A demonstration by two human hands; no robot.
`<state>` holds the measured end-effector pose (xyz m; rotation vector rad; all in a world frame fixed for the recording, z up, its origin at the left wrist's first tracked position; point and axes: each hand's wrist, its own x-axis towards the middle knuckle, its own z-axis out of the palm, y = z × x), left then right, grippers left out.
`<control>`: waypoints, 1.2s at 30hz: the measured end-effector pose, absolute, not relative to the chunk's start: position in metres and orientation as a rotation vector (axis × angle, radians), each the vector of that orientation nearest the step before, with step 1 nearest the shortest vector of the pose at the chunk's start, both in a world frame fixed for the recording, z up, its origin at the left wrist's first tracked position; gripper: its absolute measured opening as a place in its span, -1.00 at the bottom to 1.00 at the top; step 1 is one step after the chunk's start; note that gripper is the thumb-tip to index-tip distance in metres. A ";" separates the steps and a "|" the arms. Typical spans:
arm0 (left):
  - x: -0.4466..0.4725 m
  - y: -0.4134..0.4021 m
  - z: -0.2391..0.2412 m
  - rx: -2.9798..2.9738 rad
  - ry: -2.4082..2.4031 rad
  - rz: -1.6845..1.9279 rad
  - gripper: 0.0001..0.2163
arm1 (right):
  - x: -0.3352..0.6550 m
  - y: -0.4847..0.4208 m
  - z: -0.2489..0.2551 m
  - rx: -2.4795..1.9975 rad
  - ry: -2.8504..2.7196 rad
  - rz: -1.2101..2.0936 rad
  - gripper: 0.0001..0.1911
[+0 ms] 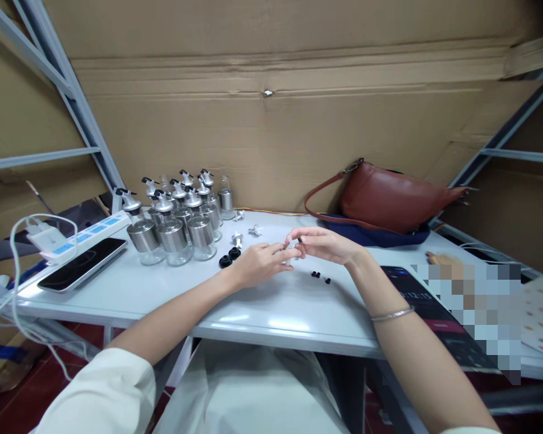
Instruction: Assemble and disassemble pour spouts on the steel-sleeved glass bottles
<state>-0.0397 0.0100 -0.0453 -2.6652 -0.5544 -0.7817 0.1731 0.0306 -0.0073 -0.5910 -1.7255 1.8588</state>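
Above the middle of the table my two hands meet fingertip to fingertip. My left hand [263, 265] is closed on a small silver pourer spout [293, 245], mostly hidden by the fingers. My right hand [329, 245] pinches a small black cap [300, 240] against that spout. Below the right hand lie several small black caps [327, 281]. Left of my left hand are two black stoppers [225, 261], and behind them some loose silver spouts [255, 230]. Glass oil bottles [174, 238] with steel sleeves stand grouped at the left, most topped with silver spouts and black levers.
A phone [82, 265] and a white power strip [95, 232] with cables lie at the left. A brown leather bag [389, 199] rests on dark blue cloth [375, 234] at the back right. A tablet showing a timer [434, 313] lies near my right forearm. Cardboard [262, 132] walls the back.
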 end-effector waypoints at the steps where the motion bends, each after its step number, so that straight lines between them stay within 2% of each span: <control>1: -0.039 0.010 -0.045 -2.673 -0.553 -0.777 -0.69 | 0.173 0.030 -0.007 -0.597 -1.730 1.855 -0.70; 19: -0.039 0.009 -0.039 -2.769 -0.606 -0.669 -0.72 | 0.155 0.026 -0.008 -0.716 -1.779 1.657 -0.65; 28: -0.050 0.018 -0.043 -2.796 -0.753 -1.043 -0.69 | 0.156 0.028 -0.006 -0.717 -1.736 1.543 -0.65; 36: -0.053 0.020 -0.038 -2.857 -0.827 -1.203 -0.69 | 0.156 0.031 -0.008 -0.730 -1.665 1.459 -0.73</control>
